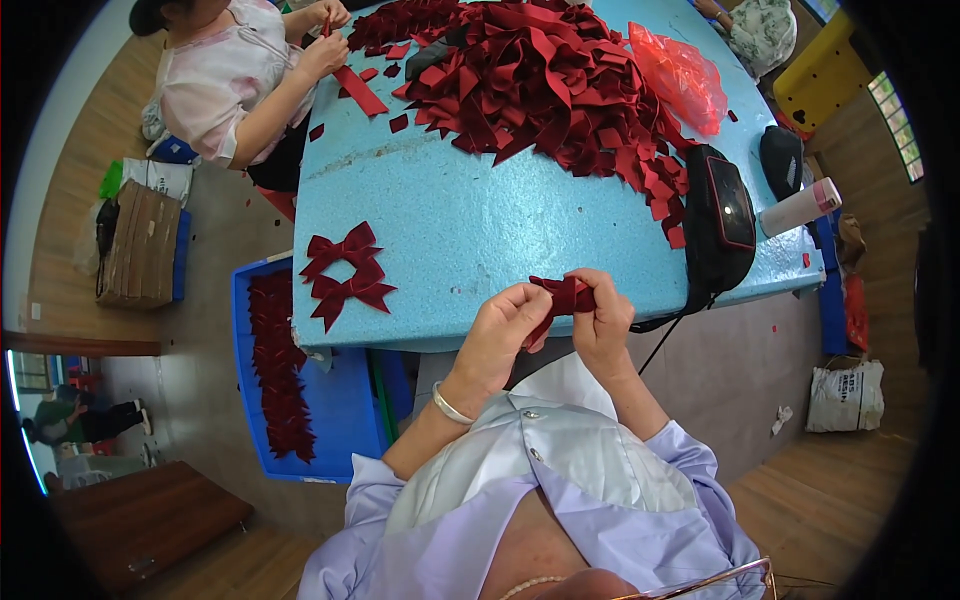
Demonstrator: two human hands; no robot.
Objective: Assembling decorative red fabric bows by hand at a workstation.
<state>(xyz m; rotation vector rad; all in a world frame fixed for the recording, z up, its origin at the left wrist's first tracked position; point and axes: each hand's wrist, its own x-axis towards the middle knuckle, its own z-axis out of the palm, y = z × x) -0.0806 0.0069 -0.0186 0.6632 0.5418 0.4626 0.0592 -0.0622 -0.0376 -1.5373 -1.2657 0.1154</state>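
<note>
A dark red velvet bow (566, 296) is pinched between my two hands, just above the table's near edge. My left hand (508, 325) grips its left side and hanging tail, with fingers closed. On the other side, my right hand (603, 318) closes its thumb and fingers on the bow's right end. Parts of the bow are hidden behind my fingers. To the left on the light blue table (440, 240) lie two finished-looking red bows (345, 270), close together. A large heap of red ribbon pieces (540, 80) covers the far middle of the table.
A blue crate (350, 420) holding rows of red bows stands below the table's left edge. On the right are a black bag (722, 220), a pale bottle (800, 208) and a red plastic bag (680, 80). A co-worker (235, 85) handles red ribbon at far left.
</note>
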